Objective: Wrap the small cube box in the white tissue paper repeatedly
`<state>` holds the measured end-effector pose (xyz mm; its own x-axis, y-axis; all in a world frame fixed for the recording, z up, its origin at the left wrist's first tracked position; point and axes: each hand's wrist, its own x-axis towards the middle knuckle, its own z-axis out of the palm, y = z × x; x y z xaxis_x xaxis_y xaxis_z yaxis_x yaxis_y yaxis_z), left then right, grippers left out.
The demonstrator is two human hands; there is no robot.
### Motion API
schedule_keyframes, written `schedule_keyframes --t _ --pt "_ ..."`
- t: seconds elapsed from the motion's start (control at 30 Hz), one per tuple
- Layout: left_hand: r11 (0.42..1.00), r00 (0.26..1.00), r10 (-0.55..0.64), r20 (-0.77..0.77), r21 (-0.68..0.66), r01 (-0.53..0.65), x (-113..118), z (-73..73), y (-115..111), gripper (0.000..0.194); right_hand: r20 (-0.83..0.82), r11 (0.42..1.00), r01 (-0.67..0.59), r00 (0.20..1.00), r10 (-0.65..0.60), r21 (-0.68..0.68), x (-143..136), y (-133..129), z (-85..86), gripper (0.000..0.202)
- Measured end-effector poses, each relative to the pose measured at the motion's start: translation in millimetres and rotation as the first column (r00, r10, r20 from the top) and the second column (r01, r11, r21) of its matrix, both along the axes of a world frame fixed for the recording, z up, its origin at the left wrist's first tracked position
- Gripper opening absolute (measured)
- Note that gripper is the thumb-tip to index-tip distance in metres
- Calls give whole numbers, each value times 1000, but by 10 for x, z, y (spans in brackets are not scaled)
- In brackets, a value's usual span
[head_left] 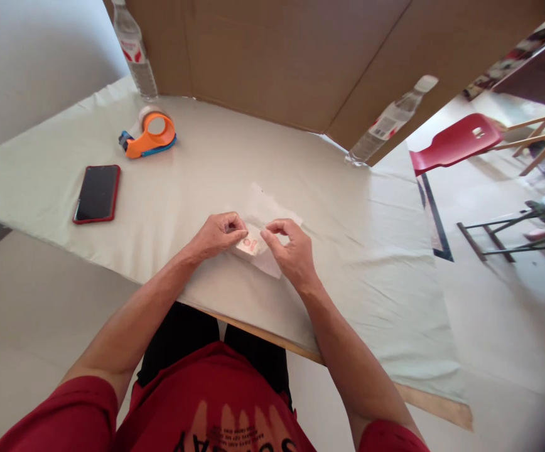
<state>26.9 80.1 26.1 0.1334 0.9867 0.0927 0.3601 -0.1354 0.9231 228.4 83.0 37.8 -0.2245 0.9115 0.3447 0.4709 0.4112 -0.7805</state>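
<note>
Near the front of the table, a small pale piece with red print (248,244) lies between my two hands; whether it is a packet or a folded wrapper I cannot tell. Beneath and behind it spreads a thin white sheet of paper (265,202). My left hand (218,235) pinches the printed piece's left edge between thumb and forefinger. On the other side, my right hand (294,251) is closed in a pinch at its right edge, over the paper. What exactly those right fingertips grip is too small to make out.
An orange and blue tape dispenser (135,148) and a red-cased phone (97,194) lie on the left of the cloth-covered table (348,251). Two water bottles (135,56) stand before a tall cardboard panel (263,56), the second bottle (385,125) at right. Beyond is a red chair (461,141).
</note>
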Motion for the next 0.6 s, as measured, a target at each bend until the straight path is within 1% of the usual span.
schedule_keyframes --t 0.03,0.07,0.1,0.17,0.23,0.27,0.37,0.4,0.47,0.5,0.53,0.6 --pt "1000 1000 -1 3 1 1 1 -3 1 19 48 994 22 998 -27 106 0 -31 37 14" --pt "1000 1000 0 3 4 0 2 -7 3 19 107 981 14 994 -36 195 -6 -66 67 13" --pt "1000 1000 3 0 8 -3 5 -11 5 19 174 965 -22 984 -25 260 -19 -100 85 13" --pt "1000 1000 5 -12 9 -5 7 -16 9 20 314 939 -140 949 37 314 -59 -156 82 12" --pt "1000 1000 1 -27 -9 -1 -6 -13 13 21 423 924 -233 902 88 304 -101 -182 41 9" --pt "1000 999 -4 -39 -21 3 -21 -4 14 21 460 922 -254 882 97 291 -117 -184 16 8" --pt "999 998 -31 -50 -40 29 -115 59 13 22 524 928 -265 847 92 264 -137 -173 -33 11" --pt "998 998 -48 -35 -44 46 -160 91 10 26 538 927 -267 838 89 262 -136 -171 -36 12" --pt "991 995 -89 46 -95 93 -255 159 -4 44 563 923 -278 822 86 265 -130 -173 -32 13" --pt "985 994 -106 37 -129 110 -299 192 -14 49 575 921 -285 813 86 265 -126 -179 -27 14" --pt "982 993 -117 -7 -153 115 -338 221 -24 50 587 919 -292 805 87 264 -124 -185 -22 14" --pt "987 990 -83 -111 -149 66 -390 264 -44 42 611 914 -306 787 85 266 -123 -200 -17 15"
